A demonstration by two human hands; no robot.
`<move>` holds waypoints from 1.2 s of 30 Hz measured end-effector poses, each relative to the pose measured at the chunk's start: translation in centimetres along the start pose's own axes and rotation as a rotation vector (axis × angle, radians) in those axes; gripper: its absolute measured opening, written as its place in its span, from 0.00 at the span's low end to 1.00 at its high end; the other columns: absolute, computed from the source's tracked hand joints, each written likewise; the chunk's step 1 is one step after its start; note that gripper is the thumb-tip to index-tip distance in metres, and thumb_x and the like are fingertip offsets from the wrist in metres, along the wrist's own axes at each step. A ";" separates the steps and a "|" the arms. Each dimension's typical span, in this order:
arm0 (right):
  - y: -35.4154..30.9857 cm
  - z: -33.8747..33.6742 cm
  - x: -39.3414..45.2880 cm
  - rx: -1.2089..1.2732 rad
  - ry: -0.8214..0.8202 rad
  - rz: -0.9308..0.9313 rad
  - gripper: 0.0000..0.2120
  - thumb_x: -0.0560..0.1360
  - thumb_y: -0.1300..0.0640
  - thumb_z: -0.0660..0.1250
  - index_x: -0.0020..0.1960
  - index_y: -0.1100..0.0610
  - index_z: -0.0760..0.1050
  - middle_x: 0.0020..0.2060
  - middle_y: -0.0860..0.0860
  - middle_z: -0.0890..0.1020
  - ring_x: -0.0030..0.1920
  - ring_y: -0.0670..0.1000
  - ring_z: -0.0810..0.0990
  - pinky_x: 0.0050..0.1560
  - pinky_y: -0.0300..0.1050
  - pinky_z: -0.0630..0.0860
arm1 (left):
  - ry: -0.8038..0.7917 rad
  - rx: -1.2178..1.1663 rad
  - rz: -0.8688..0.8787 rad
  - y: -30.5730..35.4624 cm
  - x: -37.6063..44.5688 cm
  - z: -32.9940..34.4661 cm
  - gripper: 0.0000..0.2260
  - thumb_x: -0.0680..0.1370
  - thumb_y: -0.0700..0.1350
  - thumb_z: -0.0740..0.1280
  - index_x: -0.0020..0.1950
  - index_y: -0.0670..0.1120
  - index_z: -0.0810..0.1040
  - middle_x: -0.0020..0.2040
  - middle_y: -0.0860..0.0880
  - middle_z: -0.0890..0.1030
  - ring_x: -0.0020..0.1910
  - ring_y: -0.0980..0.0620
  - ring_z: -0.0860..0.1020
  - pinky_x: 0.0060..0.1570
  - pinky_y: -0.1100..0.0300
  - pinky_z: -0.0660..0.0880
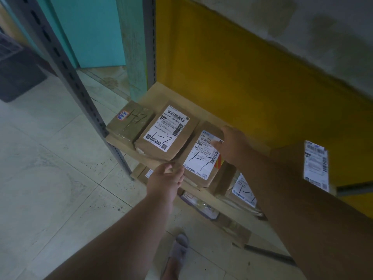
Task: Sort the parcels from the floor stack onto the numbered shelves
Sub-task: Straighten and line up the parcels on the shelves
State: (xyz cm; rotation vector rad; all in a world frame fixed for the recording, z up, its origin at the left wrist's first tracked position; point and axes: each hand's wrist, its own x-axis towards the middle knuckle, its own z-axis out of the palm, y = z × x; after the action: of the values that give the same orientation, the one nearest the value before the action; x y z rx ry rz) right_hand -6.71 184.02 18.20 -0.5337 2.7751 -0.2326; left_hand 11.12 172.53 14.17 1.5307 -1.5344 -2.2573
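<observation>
Both arms reach down and forward to one brown parcel (201,156) on a shelf (161,93). The left hand (165,181) holds the parcel's near left corner, with its fingers curled round the edge. The right hand (232,145) lies on the far right end of the parcel, thumb on the white label, fingers bent over the side — so both hands are gripping it. The label has "1-7" drawn on it in black pen. The parcel sits on the cardboard-covered shelf, and its near end sticks out past the front edge. Just beside it on the left is a second box (166,132) with a white label and "1-7" too, and the two touch. Left of that lies a taped box (130,122) with the same number, right by the gray post (66,73). A lower shelf holds more parcels (243,190), but the top shelf and the right arm hide most of them. One more box (310,166) at the right is blurry and partly cut off by the arm. A foot in a gray slipper (179,251) shows at the bottom on the pale tile floor (50,168).
</observation>
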 end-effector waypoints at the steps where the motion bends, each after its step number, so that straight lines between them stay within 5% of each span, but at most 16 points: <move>1: 0.0 -0.1 -0.2 -0.006 0.007 -0.007 0.28 0.77 0.46 0.68 0.72 0.57 0.67 0.65 0.57 0.76 0.65 0.59 0.75 0.60 0.58 0.78 | 0.004 0.001 -0.001 0.1 -0.1 0.0 0.22 0.75 0.48 0.75 0.67 0.50 0.75 0.41 0.49 0.86 0.47 0.50 0.85 0.56 0.49 0.81; 6: 0.6 -1.4 -3.0 -0.011 0.076 0.029 0.29 0.77 0.45 0.68 0.73 0.56 0.67 0.67 0.56 0.74 0.67 0.58 0.72 0.64 0.57 0.74 | 0.025 0.006 -0.038 -0.3 -1.9 0.2 0.22 0.74 0.49 0.76 0.64 0.45 0.72 0.42 0.47 0.85 0.46 0.49 0.84 0.54 0.53 0.81; 13: 6.4 -3.1 -8.0 -0.065 0.032 0.117 0.27 0.77 0.44 0.68 0.71 0.56 0.70 0.66 0.56 0.75 0.66 0.59 0.73 0.65 0.56 0.72 | -0.207 0.274 -0.079 -2.5 -5.5 1.7 0.14 0.78 0.44 0.73 0.61 0.41 0.78 0.42 0.47 0.84 0.45 0.49 0.85 0.51 0.53 0.82; 17: 9.0 -3.8 -8.1 -0.145 -0.057 0.142 0.27 0.76 0.44 0.68 0.71 0.54 0.69 0.64 0.55 0.76 0.62 0.59 0.75 0.61 0.57 0.76 | -0.272 0.274 -0.136 -3.5 -6.0 3.8 0.18 0.77 0.44 0.73 0.66 0.44 0.76 0.46 0.47 0.85 0.45 0.51 0.86 0.50 0.55 0.83; 22: 10.7 -3.7 -6.5 -0.264 -0.149 0.105 0.20 0.75 0.46 0.69 0.61 0.56 0.73 0.54 0.56 0.79 0.55 0.59 0.79 0.53 0.57 0.79 | -0.225 -0.018 -0.266 -5.3 -7.2 7.6 0.23 0.79 0.40 0.71 0.73 0.42 0.71 0.48 0.43 0.83 0.47 0.46 0.84 0.52 0.52 0.81; 31: 11.9 -2.5 -5.9 -0.300 -0.168 0.056 0.31 0.72 0.40 0.72 0.67 0.57 0.69 0.58 0.56 0.79 0.59 0.59 0.78 0.57 0.56 0.77 | 0.035 -0.279 -0.271 -7.2 -7.3 10.2 0.21 0.75 0.44 0.74 0.67 0.48 0.76 0.44 0.46 0.86 0.46 0.48 0.85 0.63 0.45 0.77; 36: 11.6 -2.0 -6.3 -0.281 -0.136 0.023 0.33 0.71 0.39 0.72 0.68 0.56 0.69 0.61 0.56 0.78 0.62 0.60 0.76 0.59 0.58 0.77 | 0.069 -0.330 -0.236 -7.2 -7.1 9.9 0.19 0.76 0.42 0.73 0.66 0.48 0.76 0.47 0.46 0.84 0.48 0.49 0.85 0.58 0.50 0.80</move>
State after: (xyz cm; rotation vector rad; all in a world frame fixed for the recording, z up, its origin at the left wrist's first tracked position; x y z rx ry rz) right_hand -5.71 197.33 19.26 -0.5605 2.6930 0.1959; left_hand 11.18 186.63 14.44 1.7388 -0.9445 -2.3923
